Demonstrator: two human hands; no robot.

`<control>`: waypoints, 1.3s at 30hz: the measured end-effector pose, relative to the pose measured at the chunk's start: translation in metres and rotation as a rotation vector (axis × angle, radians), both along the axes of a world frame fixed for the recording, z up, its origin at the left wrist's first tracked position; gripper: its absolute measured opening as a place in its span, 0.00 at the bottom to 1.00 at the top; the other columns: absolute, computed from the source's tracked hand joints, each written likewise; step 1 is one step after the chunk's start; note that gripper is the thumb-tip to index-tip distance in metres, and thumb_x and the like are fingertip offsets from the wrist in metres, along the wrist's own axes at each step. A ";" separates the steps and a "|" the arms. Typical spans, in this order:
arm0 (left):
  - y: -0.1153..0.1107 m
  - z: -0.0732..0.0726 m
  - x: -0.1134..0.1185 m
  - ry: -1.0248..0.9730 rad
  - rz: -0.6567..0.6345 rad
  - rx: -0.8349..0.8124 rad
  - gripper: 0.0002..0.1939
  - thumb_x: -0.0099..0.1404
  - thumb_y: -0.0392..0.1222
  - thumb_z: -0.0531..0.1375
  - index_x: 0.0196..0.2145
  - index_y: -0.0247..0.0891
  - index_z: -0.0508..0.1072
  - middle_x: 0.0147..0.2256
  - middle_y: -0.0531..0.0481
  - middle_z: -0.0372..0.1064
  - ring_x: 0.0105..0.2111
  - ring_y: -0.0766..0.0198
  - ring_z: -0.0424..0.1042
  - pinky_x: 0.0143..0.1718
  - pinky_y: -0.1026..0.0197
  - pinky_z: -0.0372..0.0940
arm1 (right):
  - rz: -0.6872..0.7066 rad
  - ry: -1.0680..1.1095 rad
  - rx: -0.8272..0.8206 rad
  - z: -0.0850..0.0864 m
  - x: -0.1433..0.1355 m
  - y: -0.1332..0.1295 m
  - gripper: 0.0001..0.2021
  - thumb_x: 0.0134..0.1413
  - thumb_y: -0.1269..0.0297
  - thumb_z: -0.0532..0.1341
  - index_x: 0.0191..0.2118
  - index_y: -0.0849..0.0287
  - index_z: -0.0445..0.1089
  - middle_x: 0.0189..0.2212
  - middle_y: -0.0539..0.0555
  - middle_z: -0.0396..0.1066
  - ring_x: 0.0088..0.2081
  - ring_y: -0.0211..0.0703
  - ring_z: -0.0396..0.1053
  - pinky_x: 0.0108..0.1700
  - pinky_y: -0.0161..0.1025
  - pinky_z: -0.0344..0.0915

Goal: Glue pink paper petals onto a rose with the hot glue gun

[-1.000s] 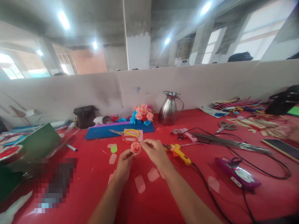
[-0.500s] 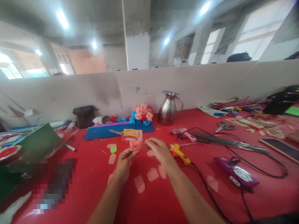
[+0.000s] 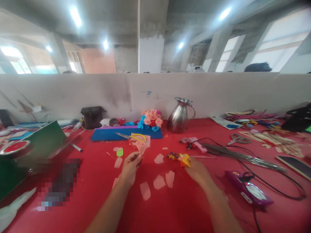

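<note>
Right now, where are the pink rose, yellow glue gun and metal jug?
Pink rose [image 3: 141, 147]: head view, on its petals.
Yellow glue gun [image 3: 184, 159]: head view, on its body.
Metal jug [image 3: 178, 119]: head view, on its rounded side.

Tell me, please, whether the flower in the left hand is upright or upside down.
Roughly upright: the flower has its wider end at the top and narrows downward toward the left hand.

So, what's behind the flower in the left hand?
Behind the flower, a pink sheet shows, with the yellow-handled scissors lying partly on it and the blue board beyond. The flower covers part of the sheet, so anything directly behind it cannot be seen.
</note>
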State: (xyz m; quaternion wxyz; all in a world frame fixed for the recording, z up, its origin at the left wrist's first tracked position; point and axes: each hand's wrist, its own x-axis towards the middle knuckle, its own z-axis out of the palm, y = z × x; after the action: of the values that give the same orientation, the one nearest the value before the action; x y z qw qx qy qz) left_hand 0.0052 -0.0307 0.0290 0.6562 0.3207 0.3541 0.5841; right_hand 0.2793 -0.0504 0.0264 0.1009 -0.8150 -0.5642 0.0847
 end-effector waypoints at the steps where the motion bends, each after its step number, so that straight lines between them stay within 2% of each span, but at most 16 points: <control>1: 0.000 0.000 0.000 0.014 -0.004 -0.011 0.15 0.43 0.44 0.68 0.28 0.36 0.71 0.23 0.55 0.66 0.24 0.72 0.63 0.29 0.68 0.57 | -0.007 0.020 0.010 -0.003 0.002 0.003 0.16 0.45 0.70 0.55 0.44 0.63 0.67 0.40 0.65 0.71 0.42 0.52 0.70 0.37 0.39 0.60; 5: 0.003 -0.003 -0.002 0.059 -0.010 -0.033 0.15 0.46 0.47 0.67 0.29 0.35 0.71 0.23 0.55 0.64 0.21 0.74 0.59 0.23 0.70 0.53 | -0.095 0.138 0.093 -0.006 0.009 0.006 0.11 0.44 0.69 0.54 0.36 0.56 0.70 0.31 0.58 0.73 0.36 0.49 0.71 0.32 0.38 0.59; 7: 0.004 -0.004 -0.003 0.049 0.001 -0.039 0.16 0.45 0.47 0.67 0.29 0.36 0.71 0.23 0.55 0.64 0.21 0.75 0.58 0.23 0.70 0.52 | -0.136 0.299 0.188 0.000 0.006 0.002 0.09 0.44 0.67 0.55 0.33 0.57 0.69 0.25 0.55 0.72 0.30 0.48 0.70 0.29 0.38 0.58; 10: 0.005 -0.005 -0.003 0.025 0.010 -0.048 0.17 0.44 0.46 0.68 0.30 0.36 0.71 0.23 0.55 0.64 0.22 0.74 0.59 0.24 0.70 0.53 | -0.073 0.755 0.302 0.017 -0.009 -0.009 0.09 0.42 0.61 0.58 0.31 0.57 0.68 0.20 0.50 0.68 0.25 0.44 0.67 0.26 0.37 0.59; 12: 0.005 -0.004 -0.002 0.017 0.006 -0.049 0.17 0.44 0.46 0.68 0.31 0.36 0.71 0.24 0.55 0.64 0.23 0.73 0.60 0.25 0.70 0.54 | -0.005 1.069 0.301 0.028 -0.024 -0.018 0.09 0.40 0.60 0.60 0.31 0.57 0.67 0.21 0.49 0.69 0.24 0.42 0.67 0.26 0.36 0.60; 14: 0.005 -0.003 -0.002 0.021 -0.003 -0.047 0.17 0.44 0.45 0.67 0.32 0.36 0.71 0.23 0.55 0.63 0.23 0.74 0.60 0.25 0.69 0.53 | 0.036 1.284 0.294 0.037 -0.039 -0.027 0.09 0.39 0.61 0.62 0.31 0.57 0.67 0.24 0.51 0.70 0.26 0.41 0.68 0.28 0.36 0.62; 17: 0.004 -0.002 -0.003 0.039 -0.007 -0.058 0.17 0.45 0.46 0.67 0.32 0.36 0.71 0.23 0.56 0.63 0.22 0.74 0.59 0.24 0.69 0.53 | 0.060 1.386 0.269 0.042 -0.055 -0.035 0.12 0.38 0.64 0.64 0.33 0.58 0.68 0.28 0.53 0.73 0.28 0.42 0.70 0.29 0.37 0.63; 20: 0.004 -0.002 -0.003 0.068 0.007 -0.075 0.18 0.45 0.47 0.67 0.33 0.37 0.71 0.23 0.56 0.63 0.21 0.75 0.58 0.24 0.69 0.52 | 0.105 1.453 0.264 0.043 -0.062 -0.036 0.14 0.38 0.66 0.64 0.36 0.58 0.68 0.30 0.54 0.73 0.25 0.40 0.68 0.27 0.36 0.61; 23: 0.004 -0.001 -0.003 0.094 0.013 -0.068 0.18 0.46 0.48 0.66 0.34 0.37 0.72 0.23 0.56 0.64 0.21 0.75 0.57 0.23 0.69 0.51 | 0.104 1.554 0.263 0.043 -0.065 -0.032 0.11 0.41 0.62 0.62 0.34 0.57 0.68 0.28 0.53 0.73 0.23 0.38 0.65 0.26 0.37 0.61; 27: 0.004 -0.001 -0.003 0.122 0.015 -0.036 0.18 0.47 0.49 0.65 0.34 0.36 0.71 0.23 0.55 0.64 0.20 0.75 0.56 0.22 0.69 0.49 | 0.050 1.403 0.382 0.041 -0.072 -0.029 0.14 0.40 0.57 0.66 0.32 0.58 0.67 0.23 0.50 0.71 0.23 0.38 0.66 0.27 0.35 0.61; 29: 0.004 -0.002 -0.003 0.131 0.017 -0.031 0.18 0.47 0.49 0.65 0.34 0.36 0.71 0.23 0.55 0.64 0.20 0.74 0.55 0.22 0.69 0.49 | 0.106 1.224 0.419 0.039 -0.075 -0.029 0.14 0.40 0.56 0.66 0.31 0.60 0.68 0.21 0.50 0.70 0.23 0.38 0.65 0.27 0.34 0.60; 33: 0.004 -0.004 -0.002 0.136 0.032 -0.026 0.18 0.47 0.49 0.65 0.33 0.36 0.70 0.23 0.55 0.64 0.19 0.75 0.54 0.21 0.69 0.48 | 0.245 0.876 0.368 0.042 -0.084 -0.032 0.15 0.45 0.53 0.61 0.29 0.62 0.71 0.18 0.50 0.67 0.21 0.37 0.63 0.25 0.33 0.58; 36: 0.004 -0.004 -0.002 0.139 0.035 -0.027 0.17 0.48 0.48 0.65 0.33 0.36 0.69 0.23 0.55 0.64 0.19 0.75 0.53 0.21 0.70 0.47 | 0.333 0.781 0.368 0.046 -0.093 -0.034 0.15 0.49 0.53 0.59 0.34 0.60 0.71 0.21 0.50 0.70 0.23 0.40 0.65 0.27 0.34 0.61; 39: 0.003 -0.003 -0.002 0.140 0.026 -0.021 0.17 0.48 0.48 0.64 0.33 0.36 0.70 0.23 0.55 0.64 0.19 0.75 0.54 0.21 0.70 0.47 | 0.393 0.735 0.400 0.048 -0.102 -0.035 0.15 0.52 0.54 0.56 0.38 0.59 0.71 0.29 0.53 0.73 0.30 0.44 0.68 0.33 0.36 0.64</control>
State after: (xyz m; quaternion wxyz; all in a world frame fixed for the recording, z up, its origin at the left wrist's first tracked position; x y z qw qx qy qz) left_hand 0.0030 -0.0278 0.0256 0.6255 0.3492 0.4093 0.5651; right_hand 0.1770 -0.0850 0.0743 0.4316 -0.5731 -0.6399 0.2753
